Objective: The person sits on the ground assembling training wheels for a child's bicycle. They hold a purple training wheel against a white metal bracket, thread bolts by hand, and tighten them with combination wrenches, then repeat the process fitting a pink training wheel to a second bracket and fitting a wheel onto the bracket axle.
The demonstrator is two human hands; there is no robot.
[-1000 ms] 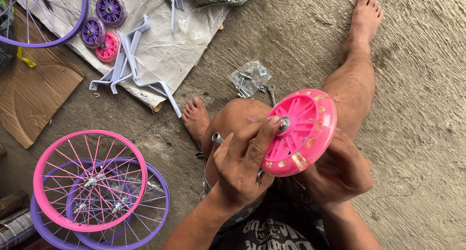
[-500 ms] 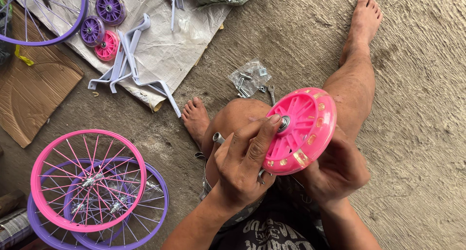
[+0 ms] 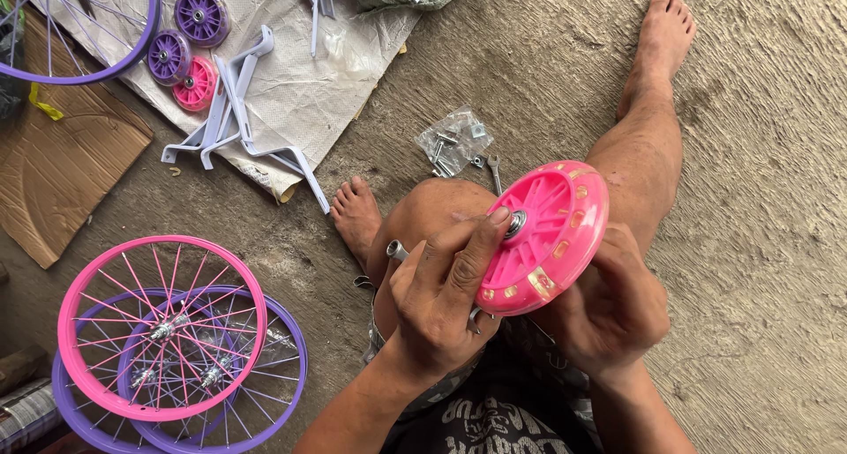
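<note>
**Pink wheel gripped in both hands over the lap**

While the person sits on the concrete floor, the left hand curls onto the small pink plastic training wheel, fingertips pressing at its metal hub. Right hand cups the wheel from behind and below, fingers closed against its back. Wheel sits tilted above the knees, between both hands! Just beyond the left hand, a clear plastic bag of metal bolts lies by a small spanner. Left of the hands, stacked pink and purple spoked bicycle rims. Farther off, white metal brackets and three small purple and pink wheels rest on a crumpled sheet.
</note>
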